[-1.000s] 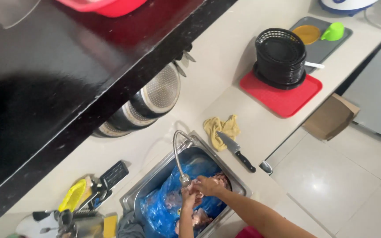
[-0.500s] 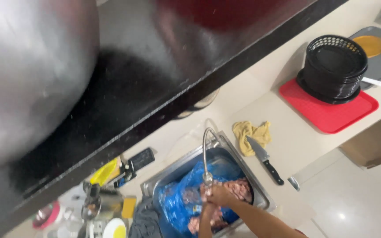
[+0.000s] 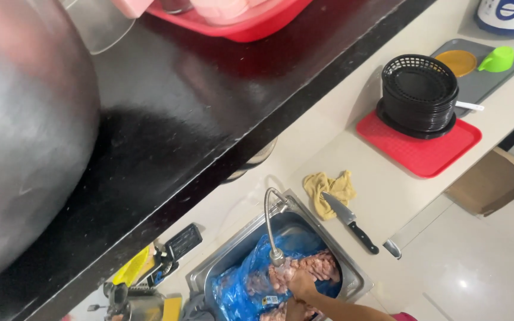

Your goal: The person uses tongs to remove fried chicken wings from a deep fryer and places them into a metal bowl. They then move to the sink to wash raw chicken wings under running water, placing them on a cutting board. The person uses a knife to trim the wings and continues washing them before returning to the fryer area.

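Two hands at the sink: right hand closed on pale raw meat under the faucet; left hand half hidden, grip unclear. Since a second ago, camera swung; hands unmoved, rinsing goes on. Blue bag leftward, knife beyond.

A single head-worn camera looks steeply down from high up, tilted so the desk runs diagonally. A black shelf sits very close to the lens and fills the upper left. The sink lies far below at the bottom edge, small; the floor shows lower right.
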